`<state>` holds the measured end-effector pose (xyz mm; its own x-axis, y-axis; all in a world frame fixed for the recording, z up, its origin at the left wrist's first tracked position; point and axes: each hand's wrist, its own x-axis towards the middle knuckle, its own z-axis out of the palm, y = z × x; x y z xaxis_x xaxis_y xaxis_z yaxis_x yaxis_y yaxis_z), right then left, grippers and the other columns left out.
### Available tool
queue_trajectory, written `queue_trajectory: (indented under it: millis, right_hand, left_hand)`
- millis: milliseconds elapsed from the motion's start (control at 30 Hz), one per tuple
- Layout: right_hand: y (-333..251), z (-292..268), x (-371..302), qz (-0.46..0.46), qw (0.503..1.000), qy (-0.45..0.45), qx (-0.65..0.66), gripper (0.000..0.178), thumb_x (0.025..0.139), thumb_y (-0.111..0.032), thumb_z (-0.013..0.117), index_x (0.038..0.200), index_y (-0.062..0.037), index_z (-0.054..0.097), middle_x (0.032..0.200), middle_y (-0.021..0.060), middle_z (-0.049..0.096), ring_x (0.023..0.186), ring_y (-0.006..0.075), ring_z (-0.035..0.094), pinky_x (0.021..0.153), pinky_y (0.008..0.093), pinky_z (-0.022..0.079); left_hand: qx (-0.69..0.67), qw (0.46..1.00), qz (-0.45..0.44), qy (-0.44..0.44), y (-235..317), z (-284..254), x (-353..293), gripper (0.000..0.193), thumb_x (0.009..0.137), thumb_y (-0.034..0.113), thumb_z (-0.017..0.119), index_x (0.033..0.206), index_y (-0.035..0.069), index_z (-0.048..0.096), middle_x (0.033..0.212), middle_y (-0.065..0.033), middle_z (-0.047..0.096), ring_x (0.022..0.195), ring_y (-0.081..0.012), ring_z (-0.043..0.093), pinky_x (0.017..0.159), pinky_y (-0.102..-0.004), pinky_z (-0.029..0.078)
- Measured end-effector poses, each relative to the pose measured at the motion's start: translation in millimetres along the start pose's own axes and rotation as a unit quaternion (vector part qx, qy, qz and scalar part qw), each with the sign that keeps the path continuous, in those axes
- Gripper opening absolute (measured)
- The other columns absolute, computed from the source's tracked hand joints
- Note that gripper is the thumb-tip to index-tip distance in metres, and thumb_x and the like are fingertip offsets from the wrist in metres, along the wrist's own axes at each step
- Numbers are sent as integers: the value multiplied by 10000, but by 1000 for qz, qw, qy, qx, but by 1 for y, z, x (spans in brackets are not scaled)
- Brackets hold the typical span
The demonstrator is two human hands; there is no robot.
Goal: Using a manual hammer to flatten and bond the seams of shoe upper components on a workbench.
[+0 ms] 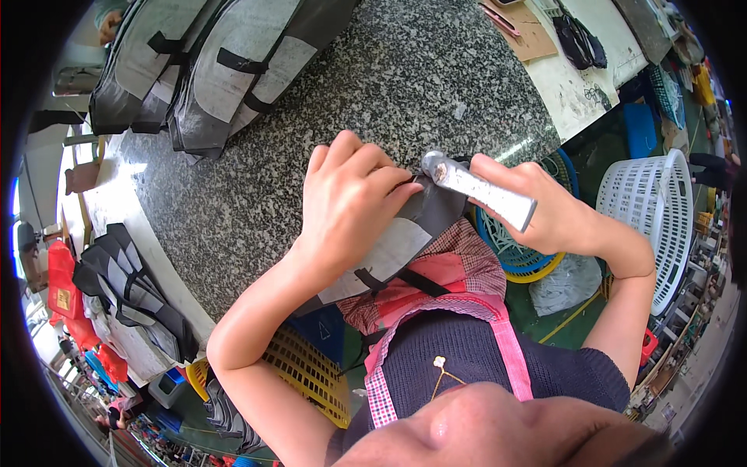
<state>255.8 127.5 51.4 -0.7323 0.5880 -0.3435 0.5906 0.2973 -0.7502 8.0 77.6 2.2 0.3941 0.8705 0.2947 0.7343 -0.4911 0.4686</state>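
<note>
The speckled black-and-white stone tabletop [405, 78] leaves open room beyond the flat grey-and-black panel [397, 245] overhanging its near edge. The left hand [350, 191] curls at the panel's end, pinching or pressing, I cannot tell; the right hand [533, 194] grasps a silver-headed hammer [482, 191]: hammering seems underway, the next blow needing fingertips clear.

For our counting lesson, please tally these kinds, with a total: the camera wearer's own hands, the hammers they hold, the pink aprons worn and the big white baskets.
Own hands: 2 (left hand, right hand)
Hammer: 1, in the right hand
Pink apron: 1
Big white basket: 1
Total: 5
</note>
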Motion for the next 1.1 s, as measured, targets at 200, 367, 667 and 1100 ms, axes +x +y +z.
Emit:
queue_trajectory:
  millis: [200,367,667,1100]
  right_hand:
    - [-6,-1,-4,-57,988,142,21,183,964,-174,564,1009,3,568,773,231,604,729,433,629,595,446,495]
    - [2,-1,6,-60,997,4,-39,289,883,-64,551,1162,-8,601,843,224,634,738,398,665,628,419,527]
    - [-4,3,9,-62,998,0,2,203,942,-140,555,1105,-20,544,704,203,588,696,436,619,583,460,497]
    - [-9,2,13,-32,999,-21,35,124,929,-46,611,997,10,523,730,210,515,526,293,513,509,383,384]
  left_hand:
    - [-115,991,-71,26,6,9,-13,129,728,28,792,849,39,748,802,-47,640,781,-228,561,673,-344,488]
    - [-80,997,-15,17,9,8,-14,177,729,6,752,902,19,716,833,-58,631,787,-244,563,676,-364,498]
    - [-103,989,-106,-14,9,2,-21,163,712,33,777,865,32,723,809,-57,662,756,-234,585,647,-351,501]
    - [-106,983,-143,-34,16,-7,-30,103,742,61,779,836,63,737,800,-50,655,764,-256,594,655,-362,515]
